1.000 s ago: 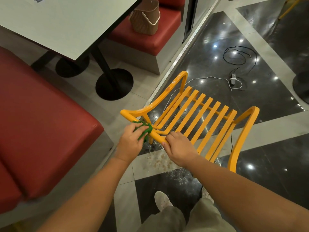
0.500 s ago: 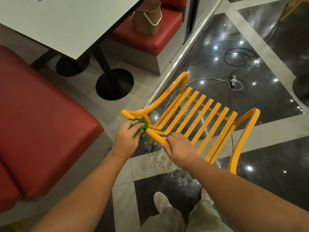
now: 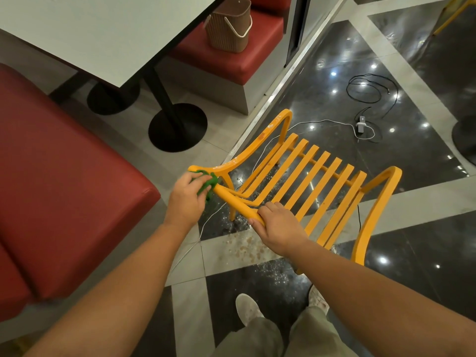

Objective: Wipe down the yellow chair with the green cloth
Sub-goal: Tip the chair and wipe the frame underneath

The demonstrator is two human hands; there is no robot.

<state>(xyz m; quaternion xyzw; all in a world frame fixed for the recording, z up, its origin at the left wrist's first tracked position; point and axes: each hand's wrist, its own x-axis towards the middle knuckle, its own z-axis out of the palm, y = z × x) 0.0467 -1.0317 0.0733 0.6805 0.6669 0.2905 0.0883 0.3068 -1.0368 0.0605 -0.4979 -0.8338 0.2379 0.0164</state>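
Down on the dark tiled floor (image 3: 334,81), the yellow chair (image 3: 313,181) stands just beside a red bench (image 3: 64,181). The left hand (image 3: 186,199) clutches the green cloth (image 3: 207,182), pressing it against the chair's near left corner, while the right hand (image 3: 279,229) is wrapped firmly around the near rail.

Head view. A yellow slatted metal chair (image 3: 306,181) stands on a glossy black-and-grey tiled floor (image 3: 322,81). The left hand (image 3: 186,199) presses a bunched green cloth (image 3: 207,184) against the chair's near-left corner; the right hand (image 3: 279,228) grips the near top rail. A red padded bench (image 3: 59,181) lies left, a grey table (image 3: 108,29) and a brown woven basket (image 3: 228,24) beyond.
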